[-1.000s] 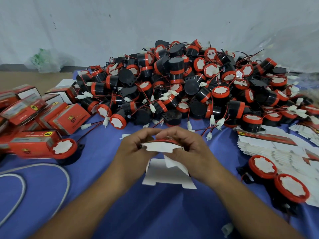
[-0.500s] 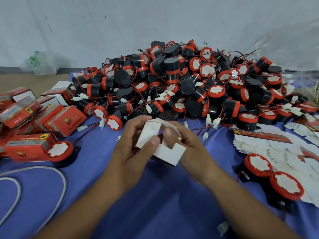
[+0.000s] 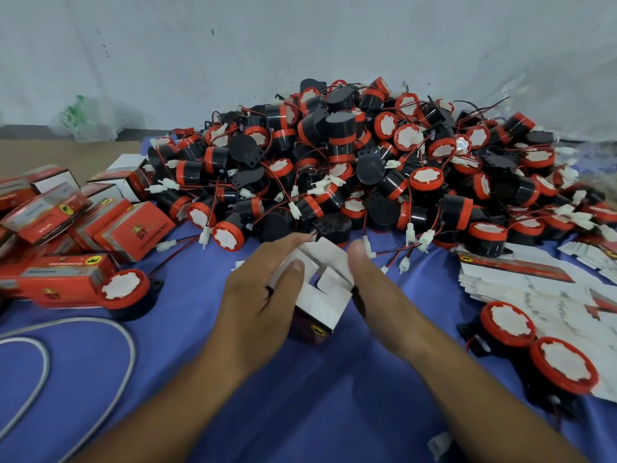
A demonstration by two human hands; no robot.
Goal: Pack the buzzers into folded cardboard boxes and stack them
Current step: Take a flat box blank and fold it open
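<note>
A half-folded cardboard box [image 3: 322, 300], white inside and red outside, stands on the blue cloth with its top flaps up. My left hand [image 3: 257, 295] grips its left side, with the thumb pressing on a flap. My right hand [image 3: 380, 295] holds the right side with the thumb straight up; its fingers are hidden behind the box. A big heap of black-and-red buzzers [image 3: 350, 168] with red wires and white plugs lies just beyond the box.
Packed red boxes [image 3: 133, 228] are piled at the left, with a loose buzzer [image 3: 127, 292] against them. Flat box blanks [image 3: 534, 285] lie at the right beside two loose buzzers [image 3: 510, 322]. A white cable [image 3: 66, 345] loops at the lower left.
The flat blank has been opened into a box shape and set down on the cloth. My left thumb has moved onto a flap, and my right hand has shifted to the box's right side.
</note>
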